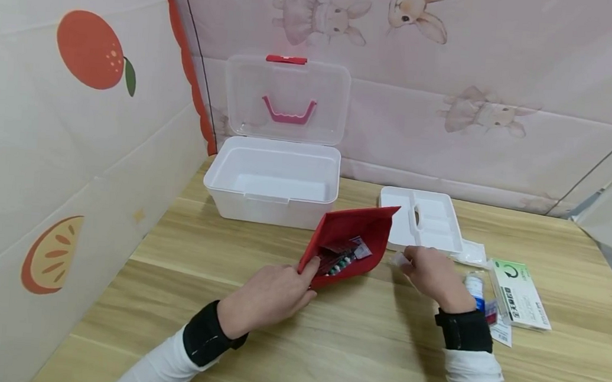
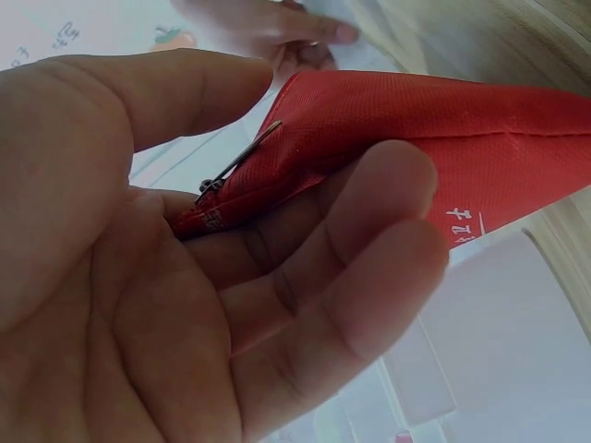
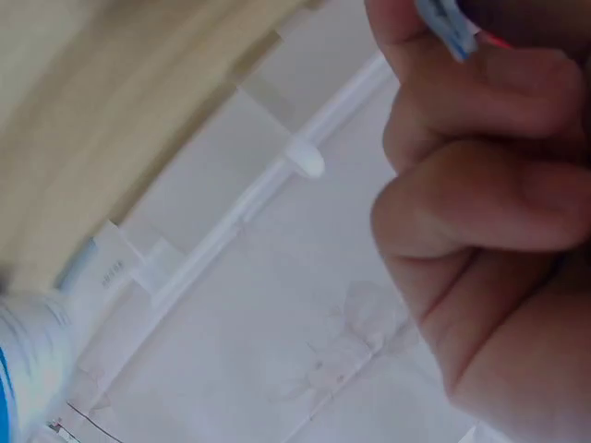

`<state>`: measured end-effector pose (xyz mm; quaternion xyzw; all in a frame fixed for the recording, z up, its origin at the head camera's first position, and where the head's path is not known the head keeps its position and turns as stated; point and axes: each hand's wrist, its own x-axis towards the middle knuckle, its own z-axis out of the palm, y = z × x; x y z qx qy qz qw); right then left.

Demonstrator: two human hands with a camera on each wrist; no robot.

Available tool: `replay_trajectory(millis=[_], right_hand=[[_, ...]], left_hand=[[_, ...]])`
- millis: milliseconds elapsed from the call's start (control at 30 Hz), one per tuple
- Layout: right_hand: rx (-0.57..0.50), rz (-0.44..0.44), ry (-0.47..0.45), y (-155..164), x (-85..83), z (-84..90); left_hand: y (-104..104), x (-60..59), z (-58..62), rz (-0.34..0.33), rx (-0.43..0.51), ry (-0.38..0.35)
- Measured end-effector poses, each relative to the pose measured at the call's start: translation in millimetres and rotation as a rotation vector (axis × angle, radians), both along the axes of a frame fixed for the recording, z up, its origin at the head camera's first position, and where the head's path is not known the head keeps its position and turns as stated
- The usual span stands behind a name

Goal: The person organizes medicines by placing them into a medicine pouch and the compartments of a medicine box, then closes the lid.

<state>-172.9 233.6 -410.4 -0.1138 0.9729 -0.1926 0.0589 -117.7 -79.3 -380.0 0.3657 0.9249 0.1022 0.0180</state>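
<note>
A red zip pouch (image 1: 353, 233) lies open on the wooden table (image 1: 359, 348), with blister packs (image 1: 341, 258) showing inside. My left hand (image 1: 306, 275) grips its near left corner, thumb on top; in the left wrist view the fingers (image 2: 369, 240) curl under the pouch (image 2: 416, 120) beside the zip pull (image 2: 240, 157). My right hand (image 1: 407, 262) is just right of the pouch and pinches a small pale packet (image 1: 398, 258). Its curled fingers (image 3: 480, 203) hold a blue and white bit (image 3: 443, 23) over a white tray (image 3: 277, 305).
A white plastic box (image 1: 273, 184) stands behind the pouch, its clear lid (image 1: 286, 98) up. The white divided tray (image 1: 425, 226) lies to its right. A tube (image 1: 475, 286), a green and white carton (image 1: 519, 293) and a clear wrapper (image 1: 469, 253) lie by my right wrist. Walls close the left and back.
</note>
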Motion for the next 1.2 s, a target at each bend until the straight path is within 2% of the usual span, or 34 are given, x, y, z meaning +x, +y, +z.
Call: replay_trajectory(millis=[167,300,400,567,700,867,967,1067,1200], right_hand=[[-0.001,-0.049,0.116,4,5.7,16.7],[-0.030,-0.128,0.211,4,11.6,30.2],[-0.112,-0.185,0.360,0,16.0,36.1],[-0.285,-0.201,0.706,-11,23.0,44.0],[-0.392,-0.190,0.856,-19,28.7,50.2],[-0.489,-0.177,0.961,-28,32.7,55.0],[-0.526,-0.159,0.992,-31,34.2,57.0],[-0.524,-0.130,0.997,-34,36.0,58.1],[-0.497,-0.062,0.952,-38,38.2,57.0]], left_hand=[[0,-0.5,-1.0,-0.008,-0.004,0.010],[0,-0.7,-1.2,-0.011,-0.009,0.016],[0,-0.7,-1.3,-0.016,-0.015,0.023],[1,-0.9,-1.8,-0.017,-0.028,0.025],[1,-0.9,-1.5,-0.010,-0.034,0.013],[1,-0.5,-1.5,-0.011,-0.033,0.013],[1,-0.3,-1.4,-0.012,-0.034,0.010],[1,-0.3,-1.3,-0.010,-0.040,0.005],[1,-0.5,-1.0,-0.010,-0.040,-0.001]])
